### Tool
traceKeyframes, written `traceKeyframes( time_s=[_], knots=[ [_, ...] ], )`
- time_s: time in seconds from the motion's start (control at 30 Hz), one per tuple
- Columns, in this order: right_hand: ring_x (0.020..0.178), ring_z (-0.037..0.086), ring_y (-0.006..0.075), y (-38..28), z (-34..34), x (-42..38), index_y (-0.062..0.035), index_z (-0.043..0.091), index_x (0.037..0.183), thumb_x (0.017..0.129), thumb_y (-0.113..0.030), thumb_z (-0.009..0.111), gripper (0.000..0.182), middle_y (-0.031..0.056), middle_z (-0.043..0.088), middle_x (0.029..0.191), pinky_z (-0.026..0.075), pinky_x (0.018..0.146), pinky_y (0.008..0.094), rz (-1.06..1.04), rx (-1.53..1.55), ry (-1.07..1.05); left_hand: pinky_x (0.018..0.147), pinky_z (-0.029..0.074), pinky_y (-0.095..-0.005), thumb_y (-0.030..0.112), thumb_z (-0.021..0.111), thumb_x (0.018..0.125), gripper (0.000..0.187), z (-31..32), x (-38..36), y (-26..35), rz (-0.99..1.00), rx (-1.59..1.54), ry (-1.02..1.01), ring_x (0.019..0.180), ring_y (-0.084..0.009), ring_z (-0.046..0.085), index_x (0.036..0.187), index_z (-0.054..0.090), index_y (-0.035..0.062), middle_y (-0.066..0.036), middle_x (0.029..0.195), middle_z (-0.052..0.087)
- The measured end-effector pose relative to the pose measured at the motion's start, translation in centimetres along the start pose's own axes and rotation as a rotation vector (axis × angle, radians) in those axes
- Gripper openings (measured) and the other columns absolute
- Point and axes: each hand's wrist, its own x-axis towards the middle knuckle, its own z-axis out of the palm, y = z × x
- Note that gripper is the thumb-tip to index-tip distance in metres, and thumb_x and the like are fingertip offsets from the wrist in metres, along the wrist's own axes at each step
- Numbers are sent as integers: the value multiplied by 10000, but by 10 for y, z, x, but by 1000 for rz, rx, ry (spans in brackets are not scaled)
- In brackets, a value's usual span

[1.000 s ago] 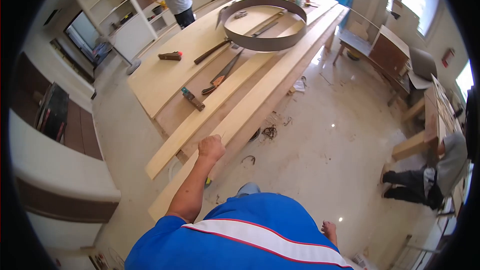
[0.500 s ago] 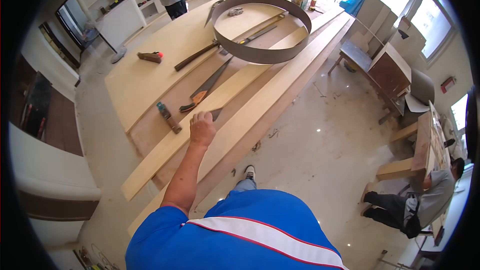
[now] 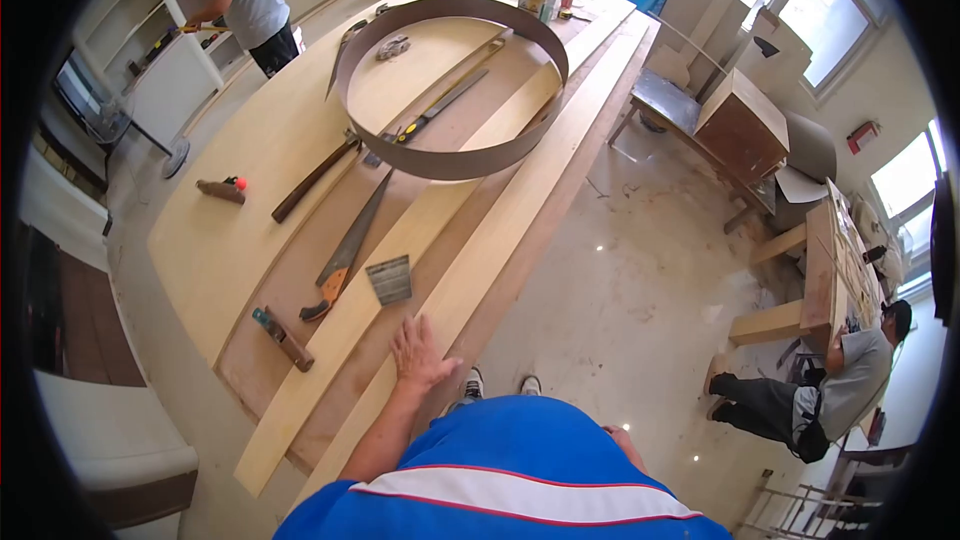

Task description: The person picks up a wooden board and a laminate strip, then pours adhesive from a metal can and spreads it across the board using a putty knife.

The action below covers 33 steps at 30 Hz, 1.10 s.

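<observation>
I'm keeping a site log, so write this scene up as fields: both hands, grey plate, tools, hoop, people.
Left hand: spread open, seemingly on the right strip, no object visible in it
Right hand: mostly hidden by the blue shirt
Grey plate: over the left strip
Tools: saw, green-ended plane, red-knobbed plane
Hoop: across the left strip
People: one person upper left, another far right

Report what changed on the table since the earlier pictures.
The left hand let go of the flat grey plate, which now lies on the left plank. That hand moved back toward the body, open over the right plank. The saw, hand plane and hoop stayed put; the camera view shifted.
</observation>
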Motion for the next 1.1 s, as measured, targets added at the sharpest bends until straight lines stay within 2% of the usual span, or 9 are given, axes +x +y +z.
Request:
traceKeyframes(
  time_s=[0.2,0.23,0.33,0.47,0.53,0.6,0.77,0.9,1.1],
  knots=[
    [1135,635,350,10,-55,129,-70,678,1213,896,-402,619,463,218,676,1178,526,922,403,114,-118,-200,1158,254,-527,476,889,575,1244,-7,5,13,-170,2,-75,1402,-430,305,1545,217,81,-257,1530,293],
    [1163,617,380,-18,-83,142,8,649,1231,899,-467,605,581,251,648,1225,495,979,412,117,-31,-254,1154,265,-522,466,893,571,1240,-7,6,17,-209,-2,-81,1391,-428,322,1541,224,80,-252,1517,315],
    [1132,629,387,-52,-125,208,-6,641,1246,930,-426,573,530,242,651,1224,506,963,406,95,-70,-164,1118,323,-520,445,894,561,1196,-8,11,18,-202,19,-76,1303,-424,407,1514,273,73,-231,1411,420],
    [986,684,236,-53,-159,328,-48,612,1249,925,-376,597,461,152,679,1152,555,799,386,-425,-251,-69,1064,378,-527,396,854,595,1071,0,0,33,-197,75,-36,1206,-418,459,1472,336,66,-205,1283,487],
    [1107,648,260,-136,-208,332,-79,566,1296,942,-395,587,475,135,652,1235,543,839,431,15,388,-242,1043,392,-533,377,829,610,1025,-5,-22,48,-110,46,64,1179,-419,468,1461,352,64,-202,1261,492],
    [1209,582,337,-202,-240,332,-39,502,1393,928,-536,580,685,179,574,1363,492,944,481,64,822,-210,971,431,-524,254,751,693,877,-18,-40,66,-56,74,115,1125,-417,495,1456,361,61,-189,1231,516],
    [1312,487,352,-271,-267,393,-31,419,1448,869,-696,569,894,180,498,1442,419,1046,539,-87,1641,-623,863,483,-492,138,628,812,604,-16,-69,88,9,216,315,991,-376,562,1389,467,53,-160,1133,566],
    [1302,495,363,-320,-278,417,-40,429,1438,877,-655,596,849,169,524,1415,406,1072,550,-131,1869,-642,820,500,-473,145,604,853,505,-24,-83,105,37,235,388,942,-350,586,1340,517,45,-144,1105,582],
    [1276,513,389,-342,-268,430,-58,475,1394,936,-509,619,659,161,555,1377,372,1106,578,-32,1760,-459,811,503,-463,144,587,887,458,-3,-93,109,-6,314,447,961,-331,592,1329,521,44,-126,1108,590]
  ],
)
